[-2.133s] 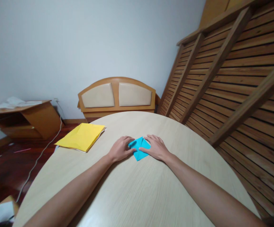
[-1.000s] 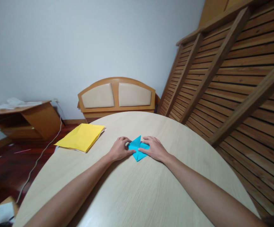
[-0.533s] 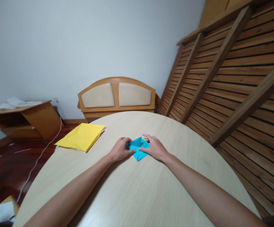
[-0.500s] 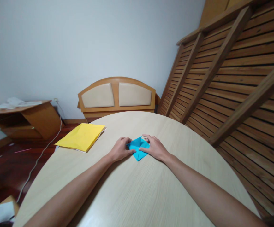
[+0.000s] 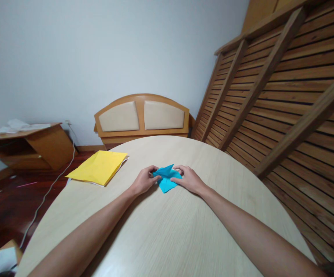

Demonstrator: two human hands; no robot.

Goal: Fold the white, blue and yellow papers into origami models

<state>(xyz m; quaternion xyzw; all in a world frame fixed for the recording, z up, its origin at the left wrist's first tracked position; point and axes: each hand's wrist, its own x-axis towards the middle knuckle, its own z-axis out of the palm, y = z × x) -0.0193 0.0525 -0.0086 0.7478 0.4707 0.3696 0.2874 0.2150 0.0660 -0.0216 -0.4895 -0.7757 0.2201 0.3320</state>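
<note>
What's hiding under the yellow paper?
A thin white edge, maybe more paper, peeks out from beneath the yellow paper, and the round table is below. The yellow paper covers the rest, so I can't tell what else is there.

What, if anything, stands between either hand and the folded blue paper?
Nothing visible does: the left hand and right hand both touch the folded blue paper, one at each side. The yellow paper lies apart, off to the left, out of the way.
</note>
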